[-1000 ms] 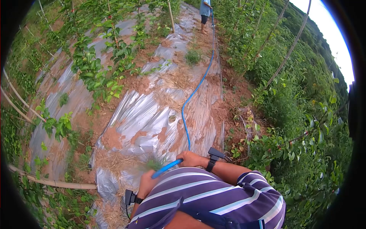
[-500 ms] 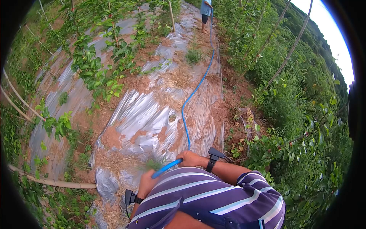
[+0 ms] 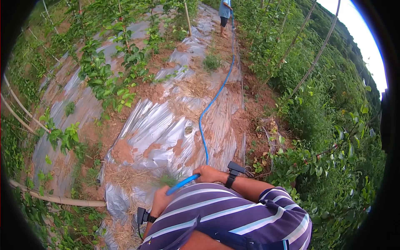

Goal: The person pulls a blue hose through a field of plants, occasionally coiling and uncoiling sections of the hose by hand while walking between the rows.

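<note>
A blue hose (image 3: 216, 96) runs down the path toward me and crosses in front of my striped shirt. My right hand (image 3: 206, 173) is closed round it near my waist, where it bends. A short stretch of hose shows between the two hands. Lower and to the left, my left hand (image 3: 161, 199) grips the same hose; its fingers are partly hidden. Both wrists wear a black strap with a small box. Past my left hand the hose is out of sight.
Silvery plastic sheeting (image 3: 160, 133) with dry straw and soil covers the path. Leafy plants on stakes line both sides. A bamboo pole (image 3: 62, 200) lies at the lower left. Another person (image 3: 225, 16) stands far up the path beside the hose.
Almost nothing differs. My hands keep their hold on the hose, and the distant person has shifted very slightly.
</note>
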`<action>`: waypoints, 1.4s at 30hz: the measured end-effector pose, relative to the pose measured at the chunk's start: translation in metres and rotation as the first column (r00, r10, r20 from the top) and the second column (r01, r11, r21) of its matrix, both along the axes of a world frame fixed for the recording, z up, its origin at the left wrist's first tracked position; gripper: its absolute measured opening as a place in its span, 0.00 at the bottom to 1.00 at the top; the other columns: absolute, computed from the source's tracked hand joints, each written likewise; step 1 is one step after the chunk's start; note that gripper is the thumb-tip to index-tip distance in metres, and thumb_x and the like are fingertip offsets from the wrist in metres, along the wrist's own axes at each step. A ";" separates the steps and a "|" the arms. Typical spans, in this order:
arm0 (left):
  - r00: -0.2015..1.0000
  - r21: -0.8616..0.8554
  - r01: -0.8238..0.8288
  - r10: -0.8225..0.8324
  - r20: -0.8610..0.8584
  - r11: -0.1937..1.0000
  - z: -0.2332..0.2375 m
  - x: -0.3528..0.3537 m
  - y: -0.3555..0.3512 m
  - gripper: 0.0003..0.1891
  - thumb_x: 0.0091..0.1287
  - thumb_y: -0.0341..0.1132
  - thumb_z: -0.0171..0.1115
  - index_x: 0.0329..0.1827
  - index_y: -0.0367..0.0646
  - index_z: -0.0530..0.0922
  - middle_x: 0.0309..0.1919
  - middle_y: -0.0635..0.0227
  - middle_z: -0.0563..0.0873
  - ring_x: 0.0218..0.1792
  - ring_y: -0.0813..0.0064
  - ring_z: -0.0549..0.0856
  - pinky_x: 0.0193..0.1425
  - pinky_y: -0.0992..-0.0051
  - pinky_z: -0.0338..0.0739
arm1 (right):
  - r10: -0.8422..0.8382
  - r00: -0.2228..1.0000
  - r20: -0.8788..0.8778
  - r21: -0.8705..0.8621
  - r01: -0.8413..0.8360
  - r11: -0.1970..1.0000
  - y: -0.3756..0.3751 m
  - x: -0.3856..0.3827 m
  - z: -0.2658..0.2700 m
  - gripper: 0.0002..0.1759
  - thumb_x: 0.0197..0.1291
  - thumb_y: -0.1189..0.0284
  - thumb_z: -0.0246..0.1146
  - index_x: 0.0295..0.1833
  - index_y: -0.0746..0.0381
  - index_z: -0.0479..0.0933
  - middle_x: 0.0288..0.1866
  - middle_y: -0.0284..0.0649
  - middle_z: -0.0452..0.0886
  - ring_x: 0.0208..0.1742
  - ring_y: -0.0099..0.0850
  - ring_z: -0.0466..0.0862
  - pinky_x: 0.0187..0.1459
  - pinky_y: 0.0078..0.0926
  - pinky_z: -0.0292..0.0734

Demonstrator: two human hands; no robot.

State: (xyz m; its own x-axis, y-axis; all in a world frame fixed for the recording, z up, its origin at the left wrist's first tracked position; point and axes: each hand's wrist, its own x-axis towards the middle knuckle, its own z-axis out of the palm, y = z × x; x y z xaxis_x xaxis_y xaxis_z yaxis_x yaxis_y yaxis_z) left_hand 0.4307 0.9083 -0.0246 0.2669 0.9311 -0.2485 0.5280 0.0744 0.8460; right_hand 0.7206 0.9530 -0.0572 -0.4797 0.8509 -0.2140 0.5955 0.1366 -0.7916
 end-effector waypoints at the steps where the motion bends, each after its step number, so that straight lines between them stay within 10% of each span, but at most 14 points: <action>1: 1.000 -0.017 -0.001 0.001 -0.003 1.000 0.002 0.000 0.000 0.11 0.61 0.36 0.71 0.32 0.36 0.81 0.20 0.59 0.80 0.24 0.78 0.75 0.30 0.69 0.71 | 0.006 1.000 0.007 0.008 -0.006 1.000 0.000 0.000 -0.001 0.13 0.52 0.64 0.68 0.41 0.60 0.85 0.34 0.50 0.86 0.39 0.49 0.87 0.42 0.44 0.79; 35: 0.999 -0.042 0.032 -0.033 -0.027 0.999 0.063 0.045 0.003 0.11 0.61 0.37 0.74 0.32 0.38 0.84 0.22 0.69 0.83 0.26 0.82 0.78 0.32 0.73 0.74 | 0.004 0.994 -0.113 0.108 0.009 0.994 0.000 0.040 -0.011 0.12 0.56 0.66 0.70 0.36 0.64 0.81 0.34 0.49 0.82 0.39 0.48 0.84 0.43 0.43 0.77; 42: 0.998 0.052 -0.022 0.019 0.052 0.998 0.097 0.076 0.010 0.07 0.59 0.30 0.75 0.34 0.38 0.85 0.23 0.77 0.83 0.27 0.87 0.78 0.31 0.80 0.73 | -0.030 0.997 0.073 0.242 0.011 0.970 0.023 0.100 -0.092 0.15 0.56 0.58 0.69 0.39 0.58 0.83 0.38 0.51 0.85 0.42 0.51 0.85 0.43 0.50 0.78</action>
State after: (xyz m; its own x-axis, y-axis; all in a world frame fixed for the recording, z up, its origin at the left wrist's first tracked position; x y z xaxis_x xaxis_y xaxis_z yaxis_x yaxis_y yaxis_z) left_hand 0.5067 0.9182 0.0725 0.2586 0.9481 -0.1851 0.4823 0.0393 0.8751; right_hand 0.8211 0.9762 -0.1487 -0.4520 0.8913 -0.0363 0.6569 0.3050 -0.6895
